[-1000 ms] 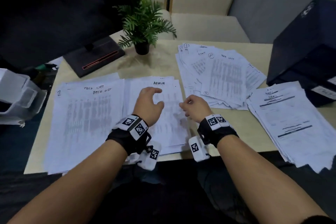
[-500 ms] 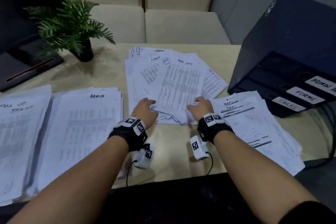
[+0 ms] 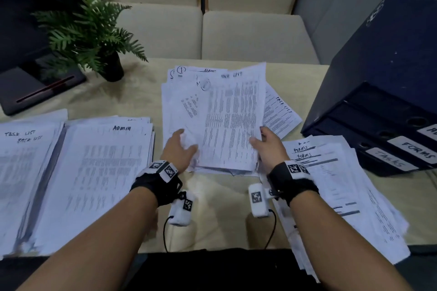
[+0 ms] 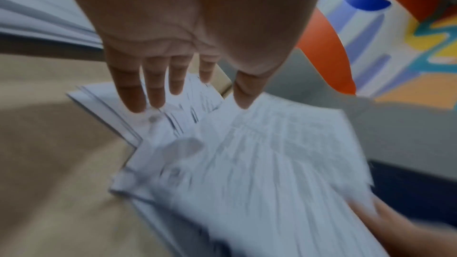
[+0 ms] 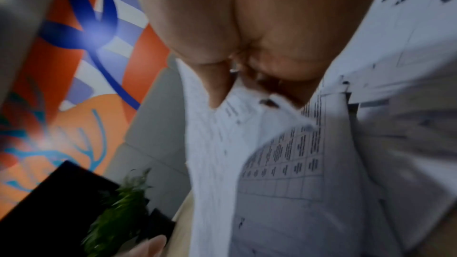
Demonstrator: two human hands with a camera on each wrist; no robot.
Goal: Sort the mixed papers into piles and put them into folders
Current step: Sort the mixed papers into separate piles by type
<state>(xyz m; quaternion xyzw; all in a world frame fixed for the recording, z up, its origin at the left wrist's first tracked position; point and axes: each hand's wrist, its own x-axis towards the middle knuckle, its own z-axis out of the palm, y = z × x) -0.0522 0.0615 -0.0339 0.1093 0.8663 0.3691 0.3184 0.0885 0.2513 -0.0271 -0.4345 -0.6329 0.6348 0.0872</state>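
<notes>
The mixed pile (image 3: 179,106) lies fanned out at the middle of the table. Its top printed sheet (image 3: 231,120), headed TASK LIST, is tilted up off the pile. My right hand (image 3: 260,140) pinches that sheet's near right edge, thumb on top (image 5: 220,93). My left hand (image 3: 183,146) is spread with straight fingers (image 4: 153,93) over the pile's near left corner, beside the lifted sheet (image 4: 272,163). Sorted piles lie around: TASK LIST (image 3: 23,172) far left, ADMIN (image 3: 106,172) beside it, FORMS (image 3: 335,186) on the right. Dark blue folders (image 3: 383,111) labelled FORMS and TASKS stand at the right.
A potted fern (image 3: 94,38) and a dark monitor base (image 3: 40,87) stand at the back left. Beige seats (image 3: 248,33) lie beyond the table's far edge. Bare tabletop (image 3: 220,208) shows between my wrists.
Both hands left the ADMIN pile and moved right to the mixed pile. My right hand took hold of the top sheet's edge and raised it. The view swung right.
</notes>
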